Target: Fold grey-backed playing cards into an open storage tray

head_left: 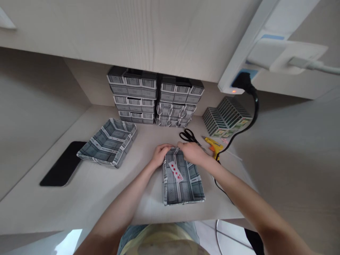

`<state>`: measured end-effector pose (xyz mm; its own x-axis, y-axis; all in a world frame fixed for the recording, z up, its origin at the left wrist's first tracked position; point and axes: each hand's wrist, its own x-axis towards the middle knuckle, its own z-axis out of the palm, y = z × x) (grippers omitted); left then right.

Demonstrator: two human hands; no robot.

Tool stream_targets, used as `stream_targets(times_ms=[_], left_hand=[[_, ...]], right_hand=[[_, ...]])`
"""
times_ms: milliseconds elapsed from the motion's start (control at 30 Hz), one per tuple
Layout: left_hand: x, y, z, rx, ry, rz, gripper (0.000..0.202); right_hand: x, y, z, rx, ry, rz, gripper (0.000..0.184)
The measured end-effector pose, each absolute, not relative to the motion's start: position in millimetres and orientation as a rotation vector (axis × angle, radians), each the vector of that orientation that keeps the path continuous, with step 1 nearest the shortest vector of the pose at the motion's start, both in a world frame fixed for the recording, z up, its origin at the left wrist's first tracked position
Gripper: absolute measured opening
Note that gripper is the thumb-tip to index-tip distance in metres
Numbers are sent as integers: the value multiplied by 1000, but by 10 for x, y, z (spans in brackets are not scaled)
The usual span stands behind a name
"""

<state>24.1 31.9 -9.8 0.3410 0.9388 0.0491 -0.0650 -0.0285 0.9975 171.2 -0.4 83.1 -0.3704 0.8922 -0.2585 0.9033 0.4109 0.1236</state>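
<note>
In front of me on the desk lies an open box made of playing cards (190, 191), its patterned card backs facing inward. My left hand (160, 154) is closed around the far left corner of this box. At its far rim, my right hand (191, 152) is closed with thumb and fingers pinching the edge; the fingertips are partly hidden. A cut strip of a red diamond card (175, 172) lies loose inside the box. Just beyond my right hand are black-handled scissors (189, 135), with a yellow glue gun (213, 146) to their right.
A second open card box (106, 143) sits at the left, beside a black phone (63, 164). Stacked card drawers (135, 92) stand against the back wall. Several card decks (228, 115) are at the back right. A black cord (256, 106) hangs from the power strip (239, 71).
</note>
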Motion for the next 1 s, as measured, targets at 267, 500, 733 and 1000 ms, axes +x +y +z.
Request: stream_targets(times_ms=[267, 500, 733, 1000], left_hand=[[221, 317, -92, 1358, 899, 988, 29], [223, 317, -73, 1346, 887, 983, 28], [228, 334, -127, 1362, 897, 991, 29], [226, 340, -146, 1381, 909, 987, 29]], right_hand=[[1989, 57, 696, 1693, 2729, -438, 19], [2032, 138, 777, 1555, 2748, -472, 26], [2114, 237, 702, 1615, 2861, -494, 26], [2176, 333, 733, 1505, 2913, -594, 19]])
